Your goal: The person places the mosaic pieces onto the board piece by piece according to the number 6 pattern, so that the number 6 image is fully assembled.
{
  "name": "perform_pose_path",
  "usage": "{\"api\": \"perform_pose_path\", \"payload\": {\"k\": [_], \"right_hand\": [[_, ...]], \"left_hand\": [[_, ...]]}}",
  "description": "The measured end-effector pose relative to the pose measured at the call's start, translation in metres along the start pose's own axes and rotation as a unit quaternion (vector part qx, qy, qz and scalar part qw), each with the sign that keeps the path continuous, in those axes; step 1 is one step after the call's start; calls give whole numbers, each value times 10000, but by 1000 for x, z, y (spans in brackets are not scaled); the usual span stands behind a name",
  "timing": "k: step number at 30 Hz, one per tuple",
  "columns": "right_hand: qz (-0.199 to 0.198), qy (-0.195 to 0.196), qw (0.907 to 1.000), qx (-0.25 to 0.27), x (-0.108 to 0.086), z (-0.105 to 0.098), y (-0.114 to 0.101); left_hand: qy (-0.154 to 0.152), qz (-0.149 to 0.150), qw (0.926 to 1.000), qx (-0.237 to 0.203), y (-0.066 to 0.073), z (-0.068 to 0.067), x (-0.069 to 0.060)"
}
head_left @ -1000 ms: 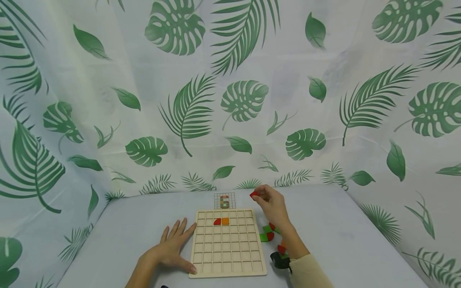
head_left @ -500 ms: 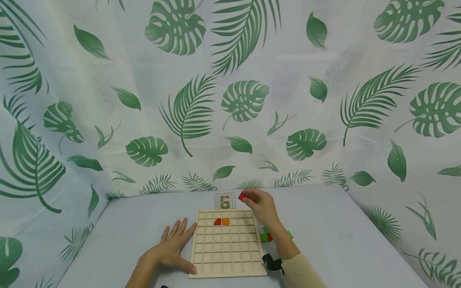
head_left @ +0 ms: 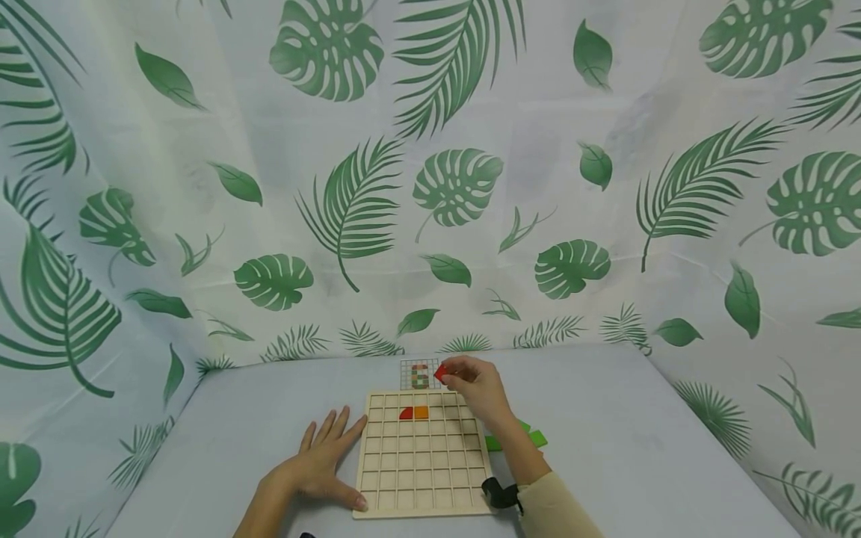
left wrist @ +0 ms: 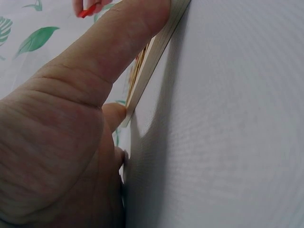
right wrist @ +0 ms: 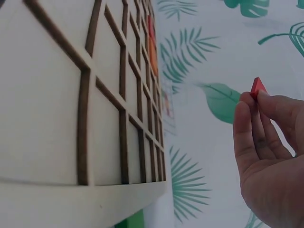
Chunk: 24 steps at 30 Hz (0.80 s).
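Right hand (head_left: pixel 480 388) moved left, pinching a flat red tile (head_left: pixel 440 372) above the gridded wooden board (head_left: pixel 406 462) in frame, left hand (head_left: pixel 323 465) spread.

Probably a 6 (head_left: pixel 420 377) on card (head_left: pixel 406 373)

One left hand (head_left: pixel 325 465); one right hand (head_left: pixel 477 388); one gridded board (head_left: pixel 422 463); one pattern card (head_left: pixel 419 376); one orange piece (head_left: pixel 421 412); two red pieces (head_left: pixel 406 413) (head_left: pixel 440 373); at least two green pieces (head_left: pixel 538 438) (head_left: pixel 493 443), the right arm (head_left: pixel 527 457) obscuring their full count.
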State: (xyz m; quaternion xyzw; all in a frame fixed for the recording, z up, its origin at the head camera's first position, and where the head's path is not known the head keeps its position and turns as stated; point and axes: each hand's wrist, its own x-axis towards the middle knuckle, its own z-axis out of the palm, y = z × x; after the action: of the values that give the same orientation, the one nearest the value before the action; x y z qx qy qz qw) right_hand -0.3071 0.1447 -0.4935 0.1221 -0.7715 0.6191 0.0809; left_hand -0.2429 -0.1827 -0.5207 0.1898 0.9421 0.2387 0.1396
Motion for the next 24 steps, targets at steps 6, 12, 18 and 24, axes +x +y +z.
{"api": "perform_pose_path", "payload": {"k": [6,12,18,24], "right_hand": [[434,-225,9987,113,-1,4,10],[469,-585,9965,-377,-3,4,17],[104,-913,9860,-1393,-6,7,20],[-106,-877,9776,-1913,-8,11,18]], "left_hand": [[-27,-2,10000,-10,0,-1,-1],[-47,25,10000,-16,-1,-1,-1],[-93,42,9999,20,-3,0,2],[-98,24,9999,-20,-5,1,4]]}}
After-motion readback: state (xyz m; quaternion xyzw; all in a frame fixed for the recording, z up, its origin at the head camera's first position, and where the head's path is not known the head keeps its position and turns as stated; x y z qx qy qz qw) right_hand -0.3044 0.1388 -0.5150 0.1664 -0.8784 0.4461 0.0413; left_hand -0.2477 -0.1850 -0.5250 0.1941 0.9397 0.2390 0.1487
